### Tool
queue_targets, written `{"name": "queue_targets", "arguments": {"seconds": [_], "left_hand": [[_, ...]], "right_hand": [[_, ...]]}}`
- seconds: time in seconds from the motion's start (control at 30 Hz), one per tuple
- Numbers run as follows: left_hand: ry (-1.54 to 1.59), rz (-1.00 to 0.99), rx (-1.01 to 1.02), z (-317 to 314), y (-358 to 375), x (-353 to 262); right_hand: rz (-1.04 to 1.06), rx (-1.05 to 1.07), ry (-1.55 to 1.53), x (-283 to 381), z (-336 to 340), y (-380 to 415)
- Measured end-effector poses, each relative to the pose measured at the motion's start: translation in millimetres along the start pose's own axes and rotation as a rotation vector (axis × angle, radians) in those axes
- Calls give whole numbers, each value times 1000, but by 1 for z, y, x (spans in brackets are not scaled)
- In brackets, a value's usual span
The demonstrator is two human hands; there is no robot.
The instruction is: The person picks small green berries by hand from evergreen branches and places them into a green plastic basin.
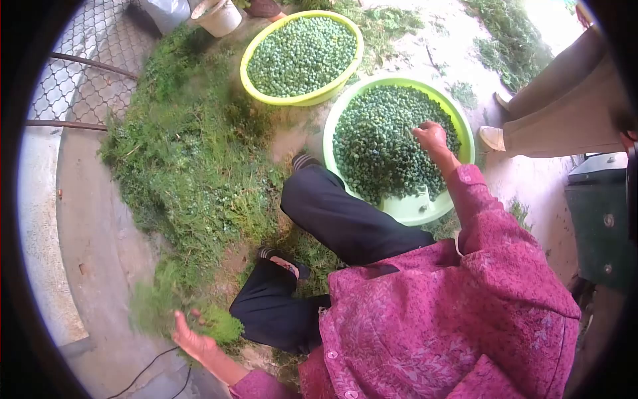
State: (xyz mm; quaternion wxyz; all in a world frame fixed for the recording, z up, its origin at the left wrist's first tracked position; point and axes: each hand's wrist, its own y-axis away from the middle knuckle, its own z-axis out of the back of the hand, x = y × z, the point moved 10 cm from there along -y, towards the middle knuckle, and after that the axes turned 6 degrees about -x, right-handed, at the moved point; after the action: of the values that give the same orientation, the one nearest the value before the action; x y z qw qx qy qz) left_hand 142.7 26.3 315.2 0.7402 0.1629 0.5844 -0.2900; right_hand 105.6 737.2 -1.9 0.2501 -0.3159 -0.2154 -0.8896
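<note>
My right hand [430,136] is over the light green tub [330,143], its fingers drawn together at the heap of small round green fruits [379,133]. Whether a fruit is between those fingers is too small to tell. At the lower left, my left hand [194,338] is beside a feathery green sprig [222,324], its fingers apart and slightly blurred. More blurred greenery lies just beyond that hand. A large pile of leafy branches [193,166] stretches along the left of my legs.
A yellow tub [247,83] full of the same fruits stands behind the green one. A white bucket [219,18] and a pale sack [166,12] are at the top left. Another person's legs [558,100] stand at the right, near a dark green box [601,219]. A black cable [149,366] runs lower left.
</note>
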Motion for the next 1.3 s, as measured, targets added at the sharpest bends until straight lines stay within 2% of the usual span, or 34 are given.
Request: {"name": "queue_targets", "arguments": {"seconds": [0.03, 0.17, 0.2, 0.23, 0.3, 0.43, 0.57, 0.63, 0.7, 0.73, 0.8, 0.83, 0.9, 0.93, 0.97, 1.0, 1.07, 1.1, 1.13, 1.2, 1.27, 1.3], "left_hand": [[-13, 0, 0, 11, -5, 5], [25, 139, -28, 66, -19, 45], [22, 199, -21, 75, -19, 58], [17, 201, -26, 84, -18, 65], [15, 343, -133, 108, -14, 91], [18, 383, -114, 116, -11, 113], [14, 368, -102, 110, -13, 119], [7, 354, -87, 107, -15, 119], [-17, 317, -55, 108, -21, 119], [-13, 315, -60, 110, -22, 118], [-24, 343, -61, 110, -19, 119], [-17, 344, -82, 112, -16, 119], [129, 339, -108, 112, -9, 117], [195, 386, -153, 115, -4, 123], [263, 413, -220, 124, -2, 130], [214, 375, -138, 127, -4, 130], [268, 360, -279, 105, 15, 89], [369, 336, -185, 107, 2, 103], [361, 359, -183, 99, 8, 86], [366, 380, -196, 99, 8, 72], [481, 457, 72, 74, 3, 87], [494, 457, 68, 73, 3, 85]], "right_hand": [[-27, 12, 54, -2, -1, 0], [89, -84, 278, -12, -23, -10], [40, -75, 248, -21, -27, -15], [-22, 23, 213, -24, -31, -15], [-65, -39, 111, -35, -28, -19], [-65, 65, -4, -4, -9, 26], [106, 254, -92, 4, -45, 76], [164, 204, -36, 6, -51, 86], [374, 103, 41, 25, -52, 88], [379, 105, 38, 31, -51, 90], [640, 102, 131, 66, -50, 103], [659, 112, 127, 67, -56, 100], [758, 199, 346, 59, -86, 92], [716, 211, 488, 61, -88, 92], [623, 262, 351, 44, -103, 73], [685, 177, 305, 58, -94, 78], [747, 144, 292, 61, -97, 69], [716, 181, 207, 61, -92, 68], [683, 181, 208, 77, -78, 80], [827, 121, 109, 78, -67, 73], [536, 200, 12, 52, -66, 53], [414, 232, 4, 52, -58, 51]]}}
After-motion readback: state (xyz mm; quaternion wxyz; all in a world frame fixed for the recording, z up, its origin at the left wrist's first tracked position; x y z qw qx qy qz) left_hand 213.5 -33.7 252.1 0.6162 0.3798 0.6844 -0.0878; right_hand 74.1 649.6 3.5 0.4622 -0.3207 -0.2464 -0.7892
